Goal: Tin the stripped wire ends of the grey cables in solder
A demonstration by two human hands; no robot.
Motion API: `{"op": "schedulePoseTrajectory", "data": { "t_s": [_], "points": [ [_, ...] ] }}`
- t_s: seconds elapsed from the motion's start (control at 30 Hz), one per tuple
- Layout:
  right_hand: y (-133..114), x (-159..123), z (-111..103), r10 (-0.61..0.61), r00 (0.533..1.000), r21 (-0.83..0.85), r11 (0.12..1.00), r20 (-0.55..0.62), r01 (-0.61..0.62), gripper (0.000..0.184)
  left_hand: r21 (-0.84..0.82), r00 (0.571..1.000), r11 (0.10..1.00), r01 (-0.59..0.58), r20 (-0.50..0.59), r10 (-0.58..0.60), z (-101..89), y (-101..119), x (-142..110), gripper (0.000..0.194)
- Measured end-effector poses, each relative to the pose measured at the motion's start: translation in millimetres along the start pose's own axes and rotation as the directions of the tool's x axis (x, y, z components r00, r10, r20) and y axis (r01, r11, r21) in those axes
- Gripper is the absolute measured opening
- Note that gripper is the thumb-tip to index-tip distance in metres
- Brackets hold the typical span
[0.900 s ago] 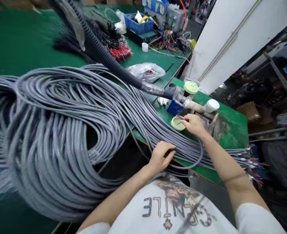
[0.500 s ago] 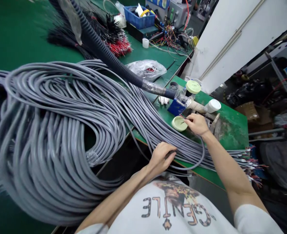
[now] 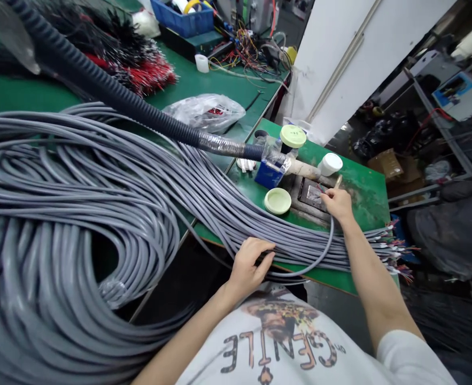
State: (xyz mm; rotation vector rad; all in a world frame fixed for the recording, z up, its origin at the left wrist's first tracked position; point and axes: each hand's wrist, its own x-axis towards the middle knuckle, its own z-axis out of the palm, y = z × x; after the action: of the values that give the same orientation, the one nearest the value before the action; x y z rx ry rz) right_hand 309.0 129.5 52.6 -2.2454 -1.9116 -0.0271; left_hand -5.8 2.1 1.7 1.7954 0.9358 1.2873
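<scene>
Grey cable pinched near its end in right hand, thin wires at the tip by a dark square tray with silvery middle; can't tell if touching. Cable curves down from that hand, then back toward left hand. Left hand sits at near edge of cable bundle, thumb and fingers slightly apart; can't tell if it grips anything. Bundle lies across green counter. Pale green dish left of tray, blue box behind dish, corrugated hose slanting in from upper left.
</scene>
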Motion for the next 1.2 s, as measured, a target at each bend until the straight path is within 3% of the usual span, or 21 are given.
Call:
{"op": "schedulePoseTrajectory", "data": {
  "t_s": [0.4,0.57,0.67,0.83,1.0,1.2],
  "points": [
    [3.4,3.0,7.0,0.031,0.999,-0.011,0.999,0.026,-0.03,0.027,0.027,1.0,1.0,-0.002,-0.006,0.003,0.1,0.7,1.1,0.022],
    [-1.4,-2.6,-7.7,-0.006,1.0,0.063,0.998,-0.007,0.007,0.027,0.017,1.0,1.0,0.0,-0.005,0.0,-0.2,1.4,1.1,0.021],
    [-17.8,-11.2,-25.0,-0.096,0.995,0.185,0.978,-0.02,0.098,0.028,0.019,1.0,1.0,0.005,-0.004,-0.005,-0.1,1.2,0.7,0.02],
    [-67.2,-19.5,-39.4,-0.298,0.955,0.405,0.872,-0.008,0.275,0.026,0.018,1.0,1.0,0.011,-0.009,-0.011,1.1,0.4,0.0,0.02],
    [-103.4,-15.2,-26.3,-0.389,0.92,0.339,0.873,0.054,0.35,0.022,0.021,1.0,1.0,0.0,0.0,0.0,1.0,1.6,0.5,0.019],
    [-113.3,-9.1,-8.7,-0.431,0.895,0.178,0.896,0.118,0.408,0.023,0.014,1.0,1.0,-0.003,0.004,0.003,0.8,1.1,0.6,0.021]
  ]
}}
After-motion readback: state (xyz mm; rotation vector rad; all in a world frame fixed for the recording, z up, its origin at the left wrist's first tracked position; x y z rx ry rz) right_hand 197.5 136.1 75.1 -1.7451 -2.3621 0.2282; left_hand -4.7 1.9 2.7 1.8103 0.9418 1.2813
